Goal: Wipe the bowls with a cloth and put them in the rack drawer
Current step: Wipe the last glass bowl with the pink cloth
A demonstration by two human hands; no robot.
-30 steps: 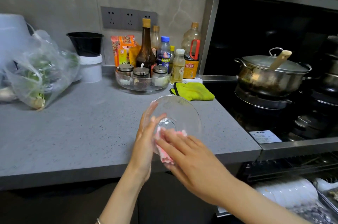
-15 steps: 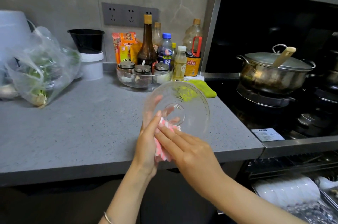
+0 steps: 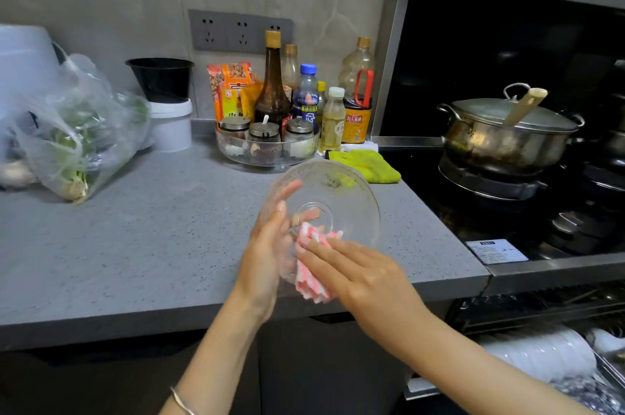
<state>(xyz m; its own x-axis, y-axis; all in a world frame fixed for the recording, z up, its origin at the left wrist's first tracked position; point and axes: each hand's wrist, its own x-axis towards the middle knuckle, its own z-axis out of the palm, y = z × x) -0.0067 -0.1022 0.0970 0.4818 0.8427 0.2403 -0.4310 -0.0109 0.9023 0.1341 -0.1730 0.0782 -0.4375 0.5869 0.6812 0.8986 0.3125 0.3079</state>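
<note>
Nothing is reading clearly. At the counter's back edge beside the stove, the red-handled bottle (image 3: pixel 356 99) is showing Chinese characters on its orange label, too blurred to read. Print on the blue-capped bottle (image 3: pixel 306 96), the pale bottle (image 3: pixel 333 123), the orange packet (image 3: pixel 231 89) and the stove's white sticker (image 3: pixel 497 250) is staying equally illegible.

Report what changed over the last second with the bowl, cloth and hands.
The glass bowl rose a little, so it now overlaps the green rag behind it; both hands went up with it. Unchanged: the left hand keeps its grip on the bowl's edge, the right hand presses the pink cloth on its lower part, nothing was let go, and the counter items stayed put.
</note>
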